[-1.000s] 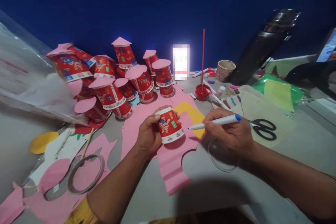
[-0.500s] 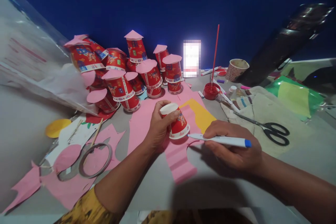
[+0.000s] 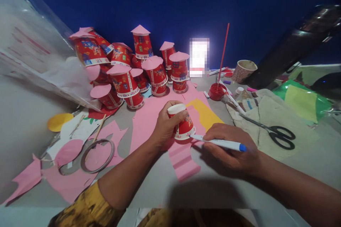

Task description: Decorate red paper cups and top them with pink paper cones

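Note:
In the middle of the head view, my left hand (image 3: pixel 166 123) is wrapped round a red paper cup (image 3: pixel 185 122), held upside down and slightly tilted. Pink marks show on the cup's white lower rim. A white marker with a blue end (image 3: pixel 226 144) is pinched in my right hand (image 3: pixel 234 150), its tip at that rim. Beneath the cup lies a sheet of pink paper (image 3: pixel 144 124). Behind it to the left stand several decorated red cups (image 3: pixel 124 85) stacked with pink paper cone tops (image 3: pixel 140 29).
Black-handled scissors (image 3: pixel 281 136) lie on a cloth at right. A red paint pot (image 3: pixel 216 92) with a stick stands behind, near a patterned cup (image 3: pixel 244 71). A tape roll (image 3: pixel 112 152) and pink scraps (image 3: pixel 69 181) lie at left. Yellow paper (image 3: pixel 210 115) rests beyond my right hand.
The cup has turned a little in my left hand, and more pink marks show on its rim. The marker tip has shifted slightly along the rim. The whole view has shifted slightly.

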Demonstrator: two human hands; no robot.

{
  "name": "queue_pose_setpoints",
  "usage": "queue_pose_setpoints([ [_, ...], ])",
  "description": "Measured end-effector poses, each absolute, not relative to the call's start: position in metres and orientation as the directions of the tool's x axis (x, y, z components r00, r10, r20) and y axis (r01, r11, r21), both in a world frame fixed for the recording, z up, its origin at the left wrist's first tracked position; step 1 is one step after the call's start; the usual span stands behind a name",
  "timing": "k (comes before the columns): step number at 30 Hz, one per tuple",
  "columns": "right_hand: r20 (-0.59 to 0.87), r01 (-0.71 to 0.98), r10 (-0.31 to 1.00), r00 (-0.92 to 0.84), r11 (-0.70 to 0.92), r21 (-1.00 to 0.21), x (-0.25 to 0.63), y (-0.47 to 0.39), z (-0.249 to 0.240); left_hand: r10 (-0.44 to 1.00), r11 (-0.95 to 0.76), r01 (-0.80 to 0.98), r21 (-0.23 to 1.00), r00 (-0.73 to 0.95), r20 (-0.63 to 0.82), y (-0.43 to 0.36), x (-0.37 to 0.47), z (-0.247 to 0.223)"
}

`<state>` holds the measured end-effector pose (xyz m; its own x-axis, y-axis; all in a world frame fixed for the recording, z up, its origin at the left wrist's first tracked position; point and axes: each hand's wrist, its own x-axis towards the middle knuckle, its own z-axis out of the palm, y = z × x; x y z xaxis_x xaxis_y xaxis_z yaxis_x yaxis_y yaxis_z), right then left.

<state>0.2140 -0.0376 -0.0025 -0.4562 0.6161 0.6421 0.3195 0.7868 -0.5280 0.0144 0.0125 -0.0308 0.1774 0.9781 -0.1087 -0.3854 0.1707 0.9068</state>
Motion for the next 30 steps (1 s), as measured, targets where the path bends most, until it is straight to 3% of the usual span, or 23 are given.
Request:
queue_pose_setpoints([
  [30,0.624,0.333,0.638,-0.451,0.769,-0.546,0.2145,-0.0361,-0.0026,0.979,0.166,-0.346,0.923,0.170,-0.112,0.0122,0.0150,-0.0309],
])
